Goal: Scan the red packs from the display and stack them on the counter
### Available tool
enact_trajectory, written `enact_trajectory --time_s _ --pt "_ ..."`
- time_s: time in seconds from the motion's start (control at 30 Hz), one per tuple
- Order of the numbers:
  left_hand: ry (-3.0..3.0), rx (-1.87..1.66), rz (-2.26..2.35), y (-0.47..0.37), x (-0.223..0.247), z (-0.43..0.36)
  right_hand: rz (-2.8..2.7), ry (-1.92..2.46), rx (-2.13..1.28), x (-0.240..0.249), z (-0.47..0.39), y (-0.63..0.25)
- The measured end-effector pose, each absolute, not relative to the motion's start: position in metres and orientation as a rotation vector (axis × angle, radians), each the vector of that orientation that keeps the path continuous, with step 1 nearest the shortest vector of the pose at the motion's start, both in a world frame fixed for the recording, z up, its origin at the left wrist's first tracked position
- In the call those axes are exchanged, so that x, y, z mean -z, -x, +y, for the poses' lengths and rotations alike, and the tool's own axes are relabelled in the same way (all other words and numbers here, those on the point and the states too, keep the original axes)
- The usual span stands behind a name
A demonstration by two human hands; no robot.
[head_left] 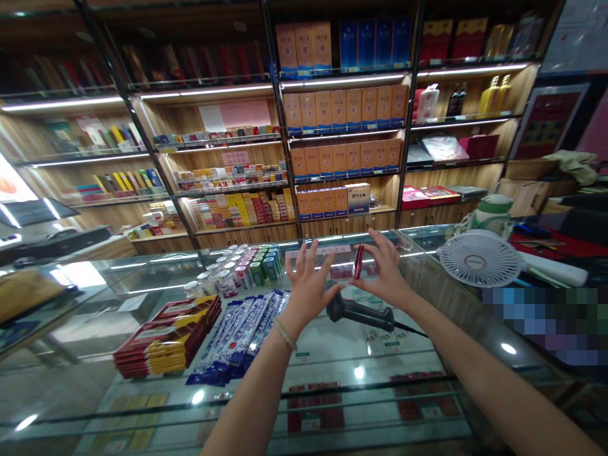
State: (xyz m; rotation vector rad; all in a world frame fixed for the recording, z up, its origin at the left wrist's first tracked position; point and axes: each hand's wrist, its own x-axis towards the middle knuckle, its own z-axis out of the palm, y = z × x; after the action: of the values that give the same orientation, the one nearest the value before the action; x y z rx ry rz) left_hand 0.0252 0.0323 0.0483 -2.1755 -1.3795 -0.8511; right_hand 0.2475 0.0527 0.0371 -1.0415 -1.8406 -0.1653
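Note:
Above the glass counter [327, 354], my right hand [382, 269] pinches a slim, shiny dark red object [359, 262] between thumb and fingers. It is held upright, edge towards me, so its kind does not show clearly. To the left of it, my left hand [308, 282] is raised with fingers spread and nothing in it; a pale bracelet [285, 334] circles that wrist. A black handheld barcode scanner [363, 313] lies on the glass just below and between both hands, its cable running right. Blue-and-white wrapped snack sticks [249, 329] lie close by my left forearm.
Red-and-yellow chocolate packs [168, 335] are stacked left on the counter, with small jars and tubes [237, 269] behind. At right are a white fan [479, 258] and a green-and-white jug [491, 212]. Shelves of orange boxes [339, 107] line the back wall.

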Motion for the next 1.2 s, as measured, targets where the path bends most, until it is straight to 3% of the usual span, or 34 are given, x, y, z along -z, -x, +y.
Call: enact_trajectory --time_s 0.17,0.33,1.2 --pt "2.082 1.111 -1.473 -0.030 -0.057 0.026 -1.840 1.132 0.445 -0.035 0.052 -0.246" --pt "2.101 1.138 -1.452 -0.039 -0.059 0.019 -1.910 1.118 0.590 -0.031 0.047 -0.237" --pt "2.026 1.288 -1.698 -0.018 -0.056 0.040 -1.944 1.176 0.531 -0.022 0.066 -0.260"
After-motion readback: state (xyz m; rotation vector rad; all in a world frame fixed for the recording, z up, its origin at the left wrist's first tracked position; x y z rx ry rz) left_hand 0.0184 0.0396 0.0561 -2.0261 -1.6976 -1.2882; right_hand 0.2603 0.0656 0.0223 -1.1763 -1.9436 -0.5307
